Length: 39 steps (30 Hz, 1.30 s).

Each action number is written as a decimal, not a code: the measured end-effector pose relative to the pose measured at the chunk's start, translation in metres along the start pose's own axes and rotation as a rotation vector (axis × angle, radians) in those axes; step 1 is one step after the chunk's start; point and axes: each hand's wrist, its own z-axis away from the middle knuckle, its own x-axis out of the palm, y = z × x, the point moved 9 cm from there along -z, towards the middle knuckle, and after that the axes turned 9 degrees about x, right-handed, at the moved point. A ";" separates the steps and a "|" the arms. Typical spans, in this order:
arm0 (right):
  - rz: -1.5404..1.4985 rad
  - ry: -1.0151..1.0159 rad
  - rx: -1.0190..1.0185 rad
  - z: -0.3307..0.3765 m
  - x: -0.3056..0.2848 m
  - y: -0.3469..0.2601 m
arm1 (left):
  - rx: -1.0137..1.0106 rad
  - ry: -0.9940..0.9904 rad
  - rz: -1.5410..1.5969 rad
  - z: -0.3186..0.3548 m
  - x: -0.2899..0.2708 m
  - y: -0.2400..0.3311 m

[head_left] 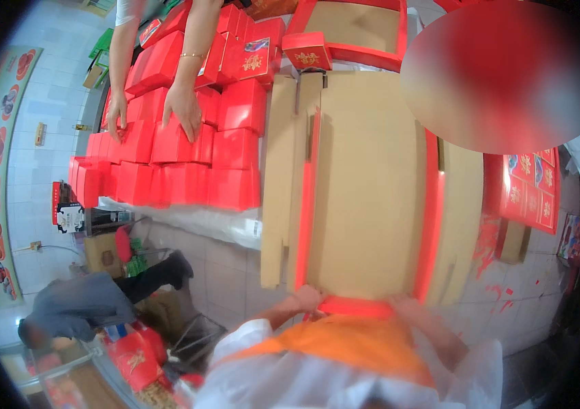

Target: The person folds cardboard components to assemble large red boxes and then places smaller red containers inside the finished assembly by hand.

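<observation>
In front of me lies a large, long cardboard box, brown inside with red sides and brown flaps folded outward. At its near left corner, my left hand is closed on the box's edge. My right hand grips the same near end at the right, its fingers partly hidden by the rim. Between my hands runs the short red end wall, close against my orange apron.
Stacked red gift boxes cover the table on the left, where another person's hands reach among them. Another open carton stands at the far end. More red boxes are at the right. A person bends at lower left.
</observation>
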 end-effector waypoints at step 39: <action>0.019 0.717 0.158 -0.170 -0.328 0.073 | 0.018 0.779 -0.367 -0.114 -0.314 -0.120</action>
